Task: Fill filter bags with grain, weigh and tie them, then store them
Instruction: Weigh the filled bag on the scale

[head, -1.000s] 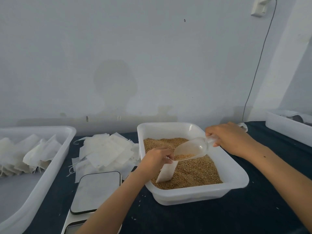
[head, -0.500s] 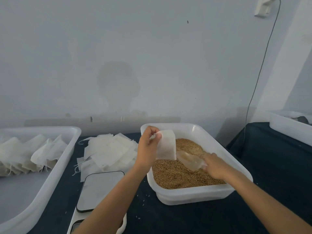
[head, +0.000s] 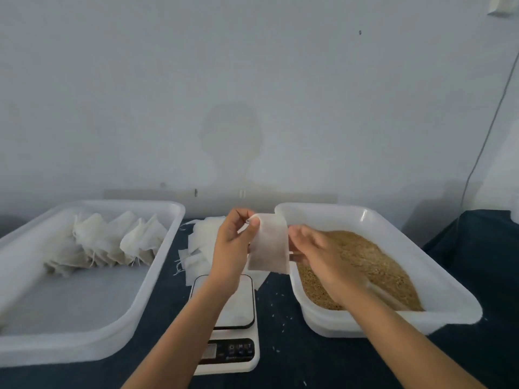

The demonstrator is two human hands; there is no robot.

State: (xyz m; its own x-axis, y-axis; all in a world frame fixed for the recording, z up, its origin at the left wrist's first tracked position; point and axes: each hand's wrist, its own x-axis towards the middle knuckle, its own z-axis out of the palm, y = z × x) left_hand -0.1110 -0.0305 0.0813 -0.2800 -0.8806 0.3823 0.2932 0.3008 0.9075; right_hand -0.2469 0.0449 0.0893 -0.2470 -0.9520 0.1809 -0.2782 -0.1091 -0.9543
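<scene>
Left grip [head: 233, 242] pinching filter bag [head: 268, 245], no legible writing

Dark table [head: 295, 357]: 2 tubs [head: 92, 343], scale [head: 230, 357], seemingly bags [head: 200, 248].

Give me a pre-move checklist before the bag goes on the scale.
1. Filter bag held: ok, left hand pinches its top corner.
2. Right hand on bag: ok, fingers at its right edge; grip on the string cannot tell.
3. Bag filled: cannot tell, contents not visible.
4. Bag tied: not ok, top looks open.
5. Scale platform free: ok, nothing rests on it.
6. Scale reading zeroed: cannot tell, display too small.
</scene>
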